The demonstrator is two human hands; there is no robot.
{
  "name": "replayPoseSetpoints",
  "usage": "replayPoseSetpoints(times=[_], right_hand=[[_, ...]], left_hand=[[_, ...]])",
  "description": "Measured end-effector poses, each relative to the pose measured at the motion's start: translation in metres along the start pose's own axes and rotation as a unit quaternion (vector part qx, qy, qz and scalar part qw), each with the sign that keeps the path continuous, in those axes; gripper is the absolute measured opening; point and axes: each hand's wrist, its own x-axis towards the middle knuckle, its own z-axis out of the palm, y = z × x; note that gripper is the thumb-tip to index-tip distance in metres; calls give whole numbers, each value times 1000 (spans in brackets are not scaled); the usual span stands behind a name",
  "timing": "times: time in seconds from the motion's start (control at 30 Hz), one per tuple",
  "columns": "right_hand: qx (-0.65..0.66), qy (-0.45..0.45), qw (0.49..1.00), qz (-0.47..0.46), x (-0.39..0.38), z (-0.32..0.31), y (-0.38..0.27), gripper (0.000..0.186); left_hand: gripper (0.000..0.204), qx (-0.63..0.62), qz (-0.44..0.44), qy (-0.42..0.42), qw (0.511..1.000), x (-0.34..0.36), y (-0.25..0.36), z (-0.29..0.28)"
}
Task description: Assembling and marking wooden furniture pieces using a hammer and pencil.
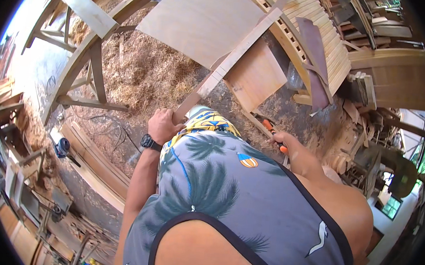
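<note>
My left hand (164, 128), below a wristwatch, is closed on the lower end of a long, narrow wooden board (231, 59) that reaches up past a pale plywood sheet (191, 18). My right hand (283, 141) is closed on an orange-and-black hand tool (268, 124), its exact kind unclear, low at my right side. Just above that tool, a thin wooden strip (254, 120) runs diagonally beside a smaller plywood panel (257, 76).
Curved wooden frames (88, 67) stand at left over heaped shavings (147, 74). Planks (92, 158) and a power tool (62, 147) lie lower left. A slatted wooden piece (322, 41), a dark purplish board (315, 66) and stacked timber and machinery (386, 179) occupy the right.
</note>
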Motion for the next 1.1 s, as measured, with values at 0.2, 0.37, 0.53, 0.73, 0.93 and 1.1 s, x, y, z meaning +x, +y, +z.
replayPoseSetpoints(times=[0.2,0.37,0.53,0.73,0.93,1.1], right_hand=[[375,143,916,-19,-57,56,28,12],[468,191,860,-75,-66,69,21,15],[486,244,836,-80,-95,79,-8,25],[464,320,815,-135,-102,77,-32,28],[331,461,801,-192,-119,70,-74,25],[297,404,798,-334,-128,51,-120,35]], left_hand=[[35,-83,8,13,996,-3,-9,16],[20,-185,37,126,974,2,-40,28],[17,-135,84,143,977,7,-48,16],[12,-132,101,233,958,-2,-60,12],[10,-128,27,260,957,-9,-87,-12],[9,-165,39,281,945,-28,-89,-38]])
